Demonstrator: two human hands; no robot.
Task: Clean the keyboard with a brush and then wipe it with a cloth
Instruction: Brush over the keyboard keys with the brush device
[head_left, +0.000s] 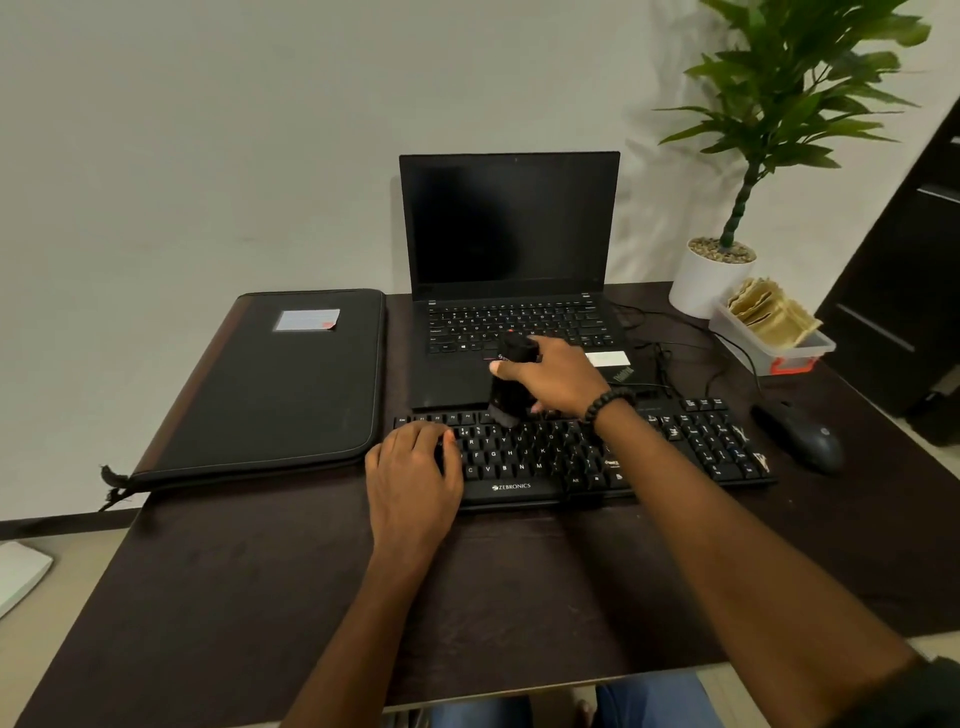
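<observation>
A black keyboard (691, 447) lies across the dark table in front of the laptop. My right hand (556, 379) grips a black brush (511, 387) held upright, its bristle end touching the keyboard's top rows left of centre. My left hand (413, 473) lies flat on the keyboard's left end, covering the keys there. My right forearm crosses over the keyboard's middle. A beaded bracelet sits on my right wrist. I see no cloth for certain.
An open black laptop (511, 234) stands behind the keyboard. A black folder case (280, 384) lies at left. A black mouse (802, 434) with cables sits at right. A potted plant (711, 275) and a clear tray (779, 348) of yellowish folded pieces stand back right.
</observation>
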